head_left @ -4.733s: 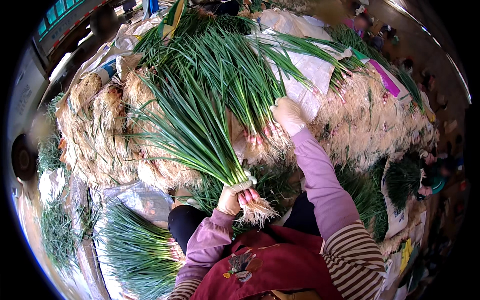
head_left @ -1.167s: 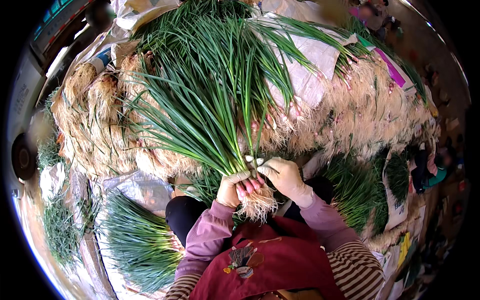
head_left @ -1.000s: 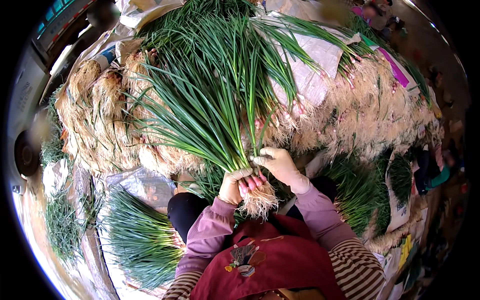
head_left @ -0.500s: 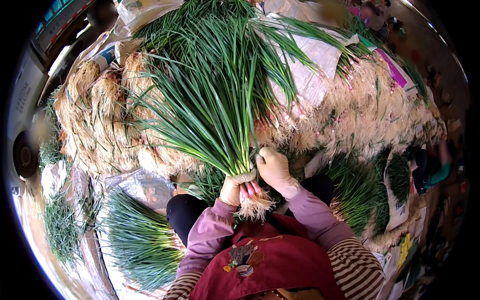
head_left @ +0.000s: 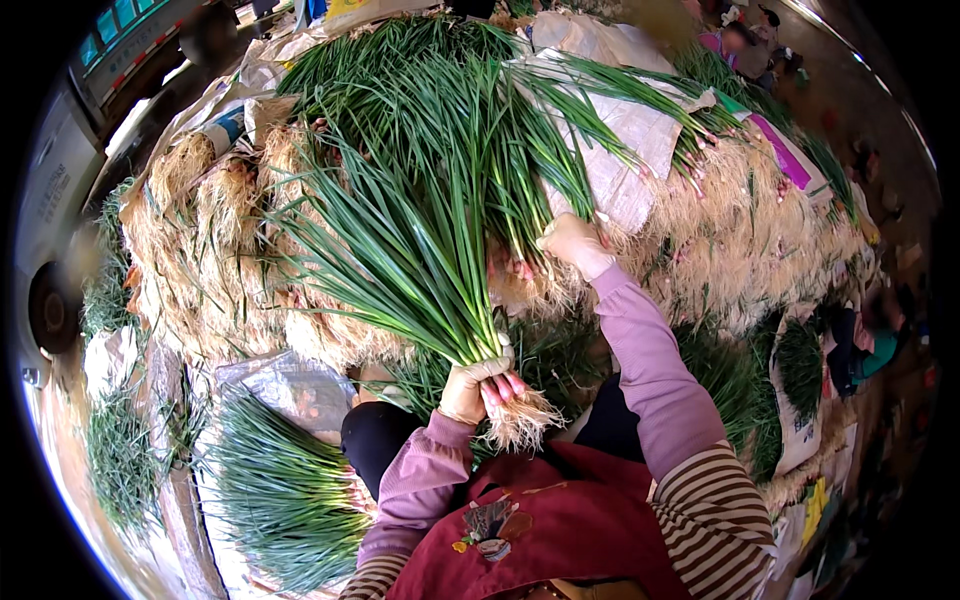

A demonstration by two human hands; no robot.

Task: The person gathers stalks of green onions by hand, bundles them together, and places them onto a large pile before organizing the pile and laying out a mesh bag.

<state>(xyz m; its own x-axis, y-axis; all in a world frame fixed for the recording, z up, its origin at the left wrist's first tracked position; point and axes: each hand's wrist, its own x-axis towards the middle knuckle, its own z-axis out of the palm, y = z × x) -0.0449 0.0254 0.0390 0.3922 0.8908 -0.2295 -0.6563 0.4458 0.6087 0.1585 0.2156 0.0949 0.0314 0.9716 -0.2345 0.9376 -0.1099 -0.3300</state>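
My left hand [head_left: 466,388], in a thin pale glove, is wrapped round a thick bunch of scallions [head_left: 440,270] just above their pink bulbs. Its long green leaves fan out away from me, and pale roots hang toward my lap. To the right and farther off, my right hand [head_left: 574,245] reaches into the loose scallions [head_left: 520,200] lying on the heap, by their pink bulbs. Its fingers are curled in among the stalks; what they grip, if anything, is hidden. A red apron [head_left: 560,530] covers my lap.
A heap of scallions with matted straw-coloured roots [head_left: 720,230] spans the front. A laid-out bunch [head_left: 290,480] rests at my left beside a clear plastic sheet [head_left: 300,390]. More scallions [head_left: 710,390] lie at right. A vehicle [head_left: 60,200] stands far left; other people [head_left: 865,350] sit at right.
My right hand has left the bunch and moved forward and right to the loose scallions on the heap. The left hand still grips its bunch, with little movement.
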